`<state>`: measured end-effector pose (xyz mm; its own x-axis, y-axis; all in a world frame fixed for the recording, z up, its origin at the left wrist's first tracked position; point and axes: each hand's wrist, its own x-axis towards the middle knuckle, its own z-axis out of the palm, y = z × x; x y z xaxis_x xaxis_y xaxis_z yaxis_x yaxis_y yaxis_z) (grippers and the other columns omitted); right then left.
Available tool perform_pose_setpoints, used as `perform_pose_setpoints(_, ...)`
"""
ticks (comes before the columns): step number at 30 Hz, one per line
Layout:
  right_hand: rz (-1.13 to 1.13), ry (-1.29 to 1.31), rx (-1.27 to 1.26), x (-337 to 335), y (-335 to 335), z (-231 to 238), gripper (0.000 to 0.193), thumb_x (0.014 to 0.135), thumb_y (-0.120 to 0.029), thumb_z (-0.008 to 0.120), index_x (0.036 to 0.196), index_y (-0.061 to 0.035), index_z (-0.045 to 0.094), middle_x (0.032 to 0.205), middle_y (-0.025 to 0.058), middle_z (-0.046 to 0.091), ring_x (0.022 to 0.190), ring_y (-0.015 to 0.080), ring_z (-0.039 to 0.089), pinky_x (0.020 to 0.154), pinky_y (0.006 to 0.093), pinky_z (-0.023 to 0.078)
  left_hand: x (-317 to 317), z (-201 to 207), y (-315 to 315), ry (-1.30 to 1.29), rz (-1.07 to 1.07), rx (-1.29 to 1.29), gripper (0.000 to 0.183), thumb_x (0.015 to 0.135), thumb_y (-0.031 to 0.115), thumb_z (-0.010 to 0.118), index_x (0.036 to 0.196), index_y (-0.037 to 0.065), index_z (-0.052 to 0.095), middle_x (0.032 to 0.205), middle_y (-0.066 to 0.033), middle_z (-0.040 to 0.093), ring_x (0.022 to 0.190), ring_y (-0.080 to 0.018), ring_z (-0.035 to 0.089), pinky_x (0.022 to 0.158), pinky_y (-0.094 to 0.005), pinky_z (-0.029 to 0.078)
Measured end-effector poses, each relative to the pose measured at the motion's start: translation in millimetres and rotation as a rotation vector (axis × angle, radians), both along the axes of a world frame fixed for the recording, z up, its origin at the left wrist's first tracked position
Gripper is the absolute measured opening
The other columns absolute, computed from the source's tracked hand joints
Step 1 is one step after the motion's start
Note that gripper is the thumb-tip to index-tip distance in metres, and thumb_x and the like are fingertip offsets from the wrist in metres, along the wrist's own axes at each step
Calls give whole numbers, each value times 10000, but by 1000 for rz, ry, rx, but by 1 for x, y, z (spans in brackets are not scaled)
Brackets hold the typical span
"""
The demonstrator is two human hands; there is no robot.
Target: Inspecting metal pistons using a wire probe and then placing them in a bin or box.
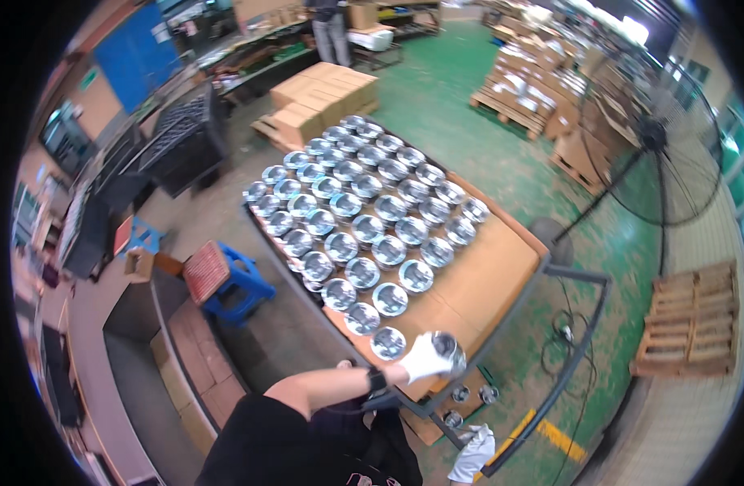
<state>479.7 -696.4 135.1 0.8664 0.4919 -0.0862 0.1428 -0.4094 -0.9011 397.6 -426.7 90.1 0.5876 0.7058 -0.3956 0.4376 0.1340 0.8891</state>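
My left hand (425, 360), in a white glove with a dark watch on the wrist, grips a shiny round metal part (446, 346) above the near corner of a cardboard-covered cart (477, 271). Many similar cup-shaped metal parts (390, 299) stand in rows across the cardboard. The closest one (387, 343) is just left of my left hand. Lower right, my gloved right hand (476, 450) is beside the cart's frame. Its fingers are blurred, and I cannot make out whether they hold anything. Near it, several smaller-looking metal parts (461, 394) rest at a lower level.
A grey tubular handle (581, 348) juts from the cart's right side. Blue stools (241, 283) stand at left, cardboard boxes (323, 93) behind. A large black fan (652, 134) and wooden pallets (686, 324) are at right; cables (566, 332) lie on the green floor. Another person (330, 36) stands far back.
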Motion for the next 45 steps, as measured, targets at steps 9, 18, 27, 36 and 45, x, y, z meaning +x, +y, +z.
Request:
perform_pose_setpoints(9,517,68,1,-94,139,41,331,1100,-203,442,1008,-42,717,887,107,723,846,256,656,829,394,518,-303,124,-53,126,476,3,360,722,291,871,928,40,717,955,-110,760,870,-182,720,815,-344,573)
perform_pose_setpoints(18,788,144,303,-275,288,-20,401,1125,-275,447,946,15,658,652,63,625,567,152,617,501,287,447,-522,94,-72,396,1315,124,655,644,309,931,1124,-20,631,1053,-151,705,975,-224,696,860,-365,580)
perform_pose_setpoints(27,945,-19,134,-418,405,69,393,1130,-261,413,1016,40,639,833,133,718,664,176,652,702,323,519,-680,103,14,294,1323,64,572,658,277,909,1088,3,650,988,-118,721,908,-193,693,832,-347,582)
perform_pose_setpoints(36,689,46,199,-459,523,97,393,1122,-267,442,1018,44,660,835,137,717,701,185,670,701,318,522,-753,81,171,144,1308,126,566,671,217,901,1129,0,647,1044,-127,726,951,-206,706,877,-340,582)
perform_pose_setpoints(45,780,337,200,-524,690,96,345,1126,-262,448,1018,-4,650,839,65,704,676,90,596,648,263,477,-808,97,314,65,1373,101,595,704,177,896,1188,-20,611,1048,-90,727,911,-192,711,845,-355,597)
